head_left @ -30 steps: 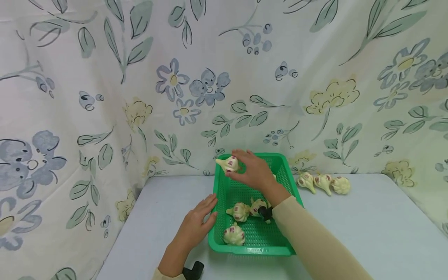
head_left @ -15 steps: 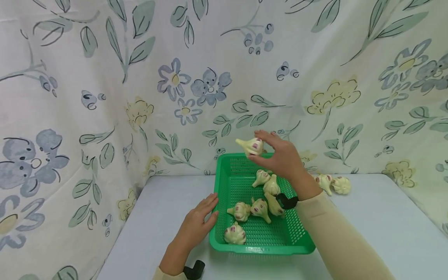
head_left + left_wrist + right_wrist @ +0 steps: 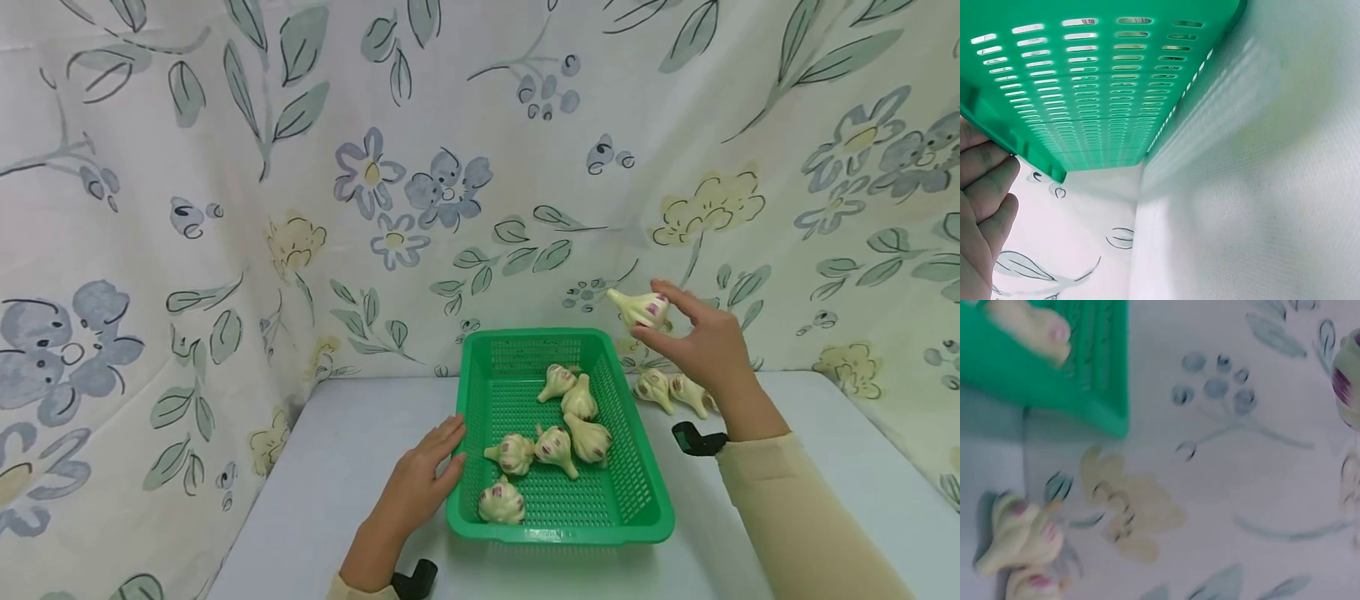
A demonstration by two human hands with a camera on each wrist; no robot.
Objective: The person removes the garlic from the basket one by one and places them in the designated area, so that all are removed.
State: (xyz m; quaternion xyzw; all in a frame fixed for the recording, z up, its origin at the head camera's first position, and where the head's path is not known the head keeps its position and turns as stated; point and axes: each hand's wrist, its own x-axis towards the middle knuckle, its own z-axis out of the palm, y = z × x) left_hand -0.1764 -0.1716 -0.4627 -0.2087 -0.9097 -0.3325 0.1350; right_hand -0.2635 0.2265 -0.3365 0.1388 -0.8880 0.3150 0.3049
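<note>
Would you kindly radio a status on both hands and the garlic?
Right hand pinching a garlic bulb, aloft near the far right corner of the basket. Left hand touching its left rim. Six bulbs inside. Nothing seen blocking the held bulb.

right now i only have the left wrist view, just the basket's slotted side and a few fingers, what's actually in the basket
Observer: Six garlic bulbs lie inside the green basket, spread apart or in small clusters.
Operator: ok, anything up in the air
Observer: Yes, the right hand holds another garlic bulb aloft.
Operator: and anything lying outside
Observer: In the head view, at least two loose bulbs lie on the table to the right of the basket; the hand and wrist may hide more.
</note>
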